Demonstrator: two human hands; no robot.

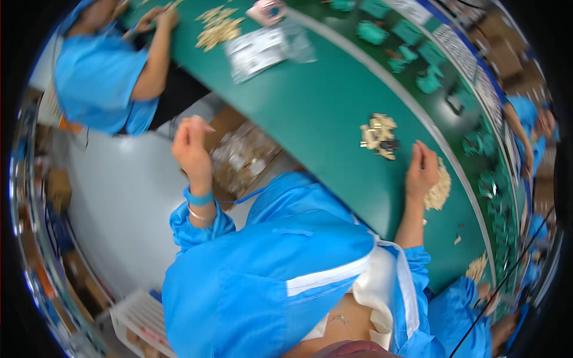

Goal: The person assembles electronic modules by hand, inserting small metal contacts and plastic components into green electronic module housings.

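My left hand (192, 146) is raised off the table's edge, over a carton of clear plastic scraps (248, 158). Its fingertips are pinched together; what they hold, if anything, is too blurred to name. A blue band circles that wrist. My right hand (421, 170) is over the green table (310, 113) with its fingers curled together, and their contents do not show. Beside it lies a heap of small beige pieces (439, 188), partly hidden by the hand. Left of the hand is another small heap of beige pieces (377, 132), with some dark and shiny metallic ones mixed in.
A co-worker in blue (101, 77) handles things at the far left, near more beige pieces (218, 30). Clear plastic bags (256, 52) and a pink roll (267, 11) lie farther back. Beyond a pale rail (412, 89), green parts (371, 33) line a belt. A white crate (140, 319) stands lower left.
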